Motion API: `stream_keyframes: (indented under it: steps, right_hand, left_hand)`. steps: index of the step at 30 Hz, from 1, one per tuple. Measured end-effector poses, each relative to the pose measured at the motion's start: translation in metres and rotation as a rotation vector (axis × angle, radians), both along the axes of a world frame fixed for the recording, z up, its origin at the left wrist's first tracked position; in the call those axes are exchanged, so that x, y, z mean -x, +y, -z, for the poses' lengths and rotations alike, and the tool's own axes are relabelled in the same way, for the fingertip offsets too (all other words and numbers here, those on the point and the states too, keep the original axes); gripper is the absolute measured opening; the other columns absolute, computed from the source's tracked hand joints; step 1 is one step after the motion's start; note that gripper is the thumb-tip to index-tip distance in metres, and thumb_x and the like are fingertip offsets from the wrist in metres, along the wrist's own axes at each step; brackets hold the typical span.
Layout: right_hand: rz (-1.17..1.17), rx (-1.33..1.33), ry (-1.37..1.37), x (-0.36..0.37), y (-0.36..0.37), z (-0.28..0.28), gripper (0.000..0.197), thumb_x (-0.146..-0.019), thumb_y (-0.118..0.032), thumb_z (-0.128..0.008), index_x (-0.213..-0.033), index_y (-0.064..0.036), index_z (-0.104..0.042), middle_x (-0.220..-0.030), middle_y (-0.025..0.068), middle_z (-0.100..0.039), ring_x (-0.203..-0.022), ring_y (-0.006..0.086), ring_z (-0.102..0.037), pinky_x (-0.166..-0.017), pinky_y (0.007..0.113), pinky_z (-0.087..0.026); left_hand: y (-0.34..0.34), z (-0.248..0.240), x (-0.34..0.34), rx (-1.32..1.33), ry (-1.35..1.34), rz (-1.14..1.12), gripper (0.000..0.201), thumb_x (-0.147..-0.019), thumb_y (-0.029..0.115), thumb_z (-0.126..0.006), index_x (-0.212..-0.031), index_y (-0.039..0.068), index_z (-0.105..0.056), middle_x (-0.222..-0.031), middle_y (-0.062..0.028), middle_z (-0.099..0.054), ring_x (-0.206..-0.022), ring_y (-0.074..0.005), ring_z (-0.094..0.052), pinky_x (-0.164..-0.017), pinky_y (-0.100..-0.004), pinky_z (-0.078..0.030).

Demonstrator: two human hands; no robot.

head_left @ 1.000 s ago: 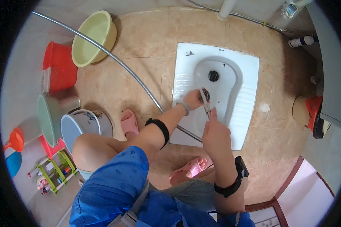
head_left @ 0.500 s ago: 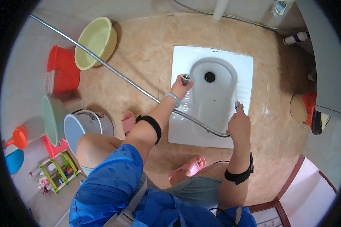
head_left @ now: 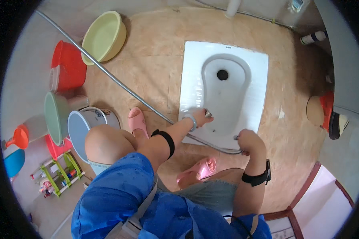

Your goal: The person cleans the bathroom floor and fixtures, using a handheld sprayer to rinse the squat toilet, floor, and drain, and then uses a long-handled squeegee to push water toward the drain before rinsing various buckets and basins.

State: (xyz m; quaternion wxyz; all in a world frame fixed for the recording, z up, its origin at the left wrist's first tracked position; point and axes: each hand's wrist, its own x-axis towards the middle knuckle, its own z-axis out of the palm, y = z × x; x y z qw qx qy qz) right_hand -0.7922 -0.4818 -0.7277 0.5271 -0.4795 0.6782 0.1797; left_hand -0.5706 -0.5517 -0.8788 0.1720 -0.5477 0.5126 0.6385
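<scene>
Through my head view, nearest me, the pink slippers [head_left: 205, 169] are planted wide, one beyond the other, which I take to be for steadiness in a bent posture. The right hand [head_left: 252, 142] is at the near right edge of the pan, its fingers wrapped round the metal shower hose [head_left: 123, 86] close to its end, a grey tip poking out past them; held there, I judge, so that drips would fall onto the porcelain. Whether water is running I cannot tell. The left hand [head_left: 200, 118] is above the left side of the bowl, its fingers closed on a short silvery metal piece [head_left: 208, 114], too small and covered for me to name. The hose passes below the left wrist, bends in a shallow curve towards the right hand, and otherwise slants nearly straight to the upper left, as if drawn fairly tight; it looks smooth, grey and bright along its upper side. Under both hands is the squat toilet [head_left: 190, 59], white and glossy, set into beige floor tiles [head_left: 155, 79], with a dark, round drain hole [head_left: 222, 75] at its far end and a small speck in the near part of the bowl. Farthest, by the wall, I see a pale yellow basin [head_left: 103, 38], probably parked there to spare floor space.
</scene>
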Motion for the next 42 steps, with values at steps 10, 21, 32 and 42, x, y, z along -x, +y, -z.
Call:
stream_keyframes:
  steps: [10,21,32,42]
  right_hand:
    - [-0.025,0.523,-0.022,-0.072,-0.022,-0.05,0.041,-0.081,-0.007,-0.046,-0.12,0.0043,-0.047,-0.077,0.0252,-0.063,-0.077,0.0406,-0.063,-0.07,0.048,-0.051]
    - [-0.036,0.499,0.037,-0.087,-0.024,-0.068,0.049,-0.082,-0.008,-0.046,-0.127,0.0107,-0.037,-0.075,0.0231,-0.064,-0.071,0.0386,-0.065,-0.065,0.046,-0.053]
    - [-0.121,0.539,-0.031,-0.104,-0.02,-0.068,0.048,-0.082,-0.011,-0.044,-0.126,0.008,-0.043,-0.071,0.0228,-0.063,-0.067,0.0399,-0.063,-0.064,0.048,-0.05]
    - [-0.269,0.427,-0.188,-0.143,-0.041,-0.062,0.033,-0.083,-0.016,-0.047,-0.109,0.0039,-0.053,-0.077,0.0237,-0.063,-0.075,0.0426,-0.06,-0.072,0.051,-0.047]
  left_hand:
    - [-0.025,0.036,-0.012,0.779,0.524,-0.199,0.046,-0.068,0.013,-0.076,-0.109,0.006,-0.056,-0.114,-0.016,-0.056,-0.105,-0.0331,-0.055,-0.089,-0.0375,-0.045]
    - [-0.046,-0.002,0.001,0.847,0.449,-0.072,0.048,-0.073,0.005,-0.071,-0.117,0.008,-0.053,-0.131,-0.0128,-0.048,-0.128,-0.0292,-0.04,-0.107,-0.0373,-0.032]
    - [-0.036,0.016,-0.011,0.642,0.34,-0.167,0.042,-0.085,0.028,-0.063,-0.116,0.002,-0.051,-0.106,-0.014,-0.06,-0.097,-0.0283,-0.06,-0.082,-0.0384,-0.051]
    - [-0.009,-0.024,-0.046,-0.211,0.087,-0.74,0.043,-0.091,0.041,-0.05,-0.077,0.001,-0.058,-0.069,-0.0112,-0.059,-0.05,-0.0212,-0.057,-0.044,-0.0352,-0.049]
